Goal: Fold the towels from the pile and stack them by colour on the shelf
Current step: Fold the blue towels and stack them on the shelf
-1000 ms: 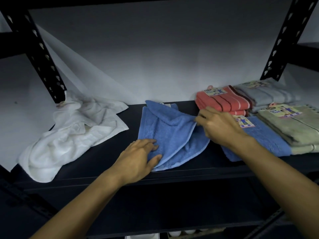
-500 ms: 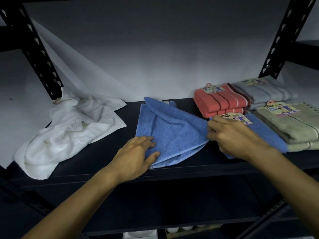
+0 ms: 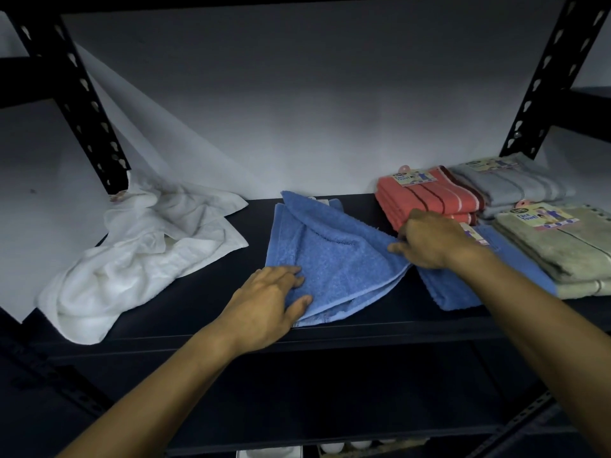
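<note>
Looking down from the head view, the blue towel (image 3: 334, 259) is lying half-folded at the middle of the shelf (image 3: 198, 312), between the crumpled white towel (image 3: 139, 252) on the left and the folded stacks on the right. The left hand (image 3: 264, 305) is resting flat on the towel's near left corner, fingers straight and pressing it down. The right hand (image 3: 433, 239) is pinching the towel's right edge with curled fingers, just beside the folded blue towel (image 3: 463, 289) that is lying under the beige towel (image 3: 562, 246). The towel's long axis is running left to right between the two hands, so the right hand is the nearer one to the blue stack; the red striped towels (image 3: 429, 196) and grey towel (image 3: 509, 183) are sitting behind it.

Compared with half a second ago, the right hand is sitting slightly farther back and the pinched edge is drawn tauter, while the left hand is staying planted on the same corner.
</note>
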Tool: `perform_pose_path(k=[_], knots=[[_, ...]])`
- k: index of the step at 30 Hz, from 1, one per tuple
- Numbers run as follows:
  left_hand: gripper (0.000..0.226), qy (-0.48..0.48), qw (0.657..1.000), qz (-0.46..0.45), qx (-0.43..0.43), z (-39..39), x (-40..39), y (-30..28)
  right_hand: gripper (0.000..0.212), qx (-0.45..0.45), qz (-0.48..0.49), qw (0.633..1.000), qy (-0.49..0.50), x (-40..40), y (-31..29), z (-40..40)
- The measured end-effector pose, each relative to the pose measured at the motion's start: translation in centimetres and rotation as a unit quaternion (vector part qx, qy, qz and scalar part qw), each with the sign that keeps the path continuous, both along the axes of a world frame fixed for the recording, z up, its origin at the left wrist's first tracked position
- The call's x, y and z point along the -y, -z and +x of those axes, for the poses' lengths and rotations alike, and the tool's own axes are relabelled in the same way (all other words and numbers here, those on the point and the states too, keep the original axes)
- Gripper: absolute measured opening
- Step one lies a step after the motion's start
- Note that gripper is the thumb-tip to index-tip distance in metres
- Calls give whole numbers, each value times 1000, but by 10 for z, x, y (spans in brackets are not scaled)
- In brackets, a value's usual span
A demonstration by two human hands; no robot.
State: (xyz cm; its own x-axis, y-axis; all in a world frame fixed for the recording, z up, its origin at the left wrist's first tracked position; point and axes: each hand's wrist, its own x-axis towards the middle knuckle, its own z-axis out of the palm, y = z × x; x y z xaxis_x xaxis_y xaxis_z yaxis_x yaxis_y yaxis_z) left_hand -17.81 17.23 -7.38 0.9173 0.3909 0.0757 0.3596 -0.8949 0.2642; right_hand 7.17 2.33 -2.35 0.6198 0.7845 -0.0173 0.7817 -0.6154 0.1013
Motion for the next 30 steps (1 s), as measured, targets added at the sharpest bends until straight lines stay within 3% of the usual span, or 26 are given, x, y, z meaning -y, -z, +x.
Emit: perform_pose_path(k=[6, 11, 16, 22, 26, 30], knots=[[54, -3, 1000, -6, -1, 0, 0, 1, 22, -121, 81, 988, 48, 0, -20, -1], [54, -7, 1000, -11, 11, -1, 1, 3, 17, -200, 235, 949, 65, 5, -40, -9], [54, -8, 1000, -12, -5, 0, -1, -4, 4, -138, 310, 941, 9, -2, -47, -30], [55, -6, 1000, -13, -2, 4, -3, -12, 39, -125, 311, 942, -15, -3, -46, -47], [54, -6, 999, -32, 14, 1, -4, -5, 46, -95, 348, 933, 10, 8, -31, -51], [54, -3, 999, -47, 15, 0, -6, -3, 42, -28, 281, 958, 51, 14, -4, -50]])
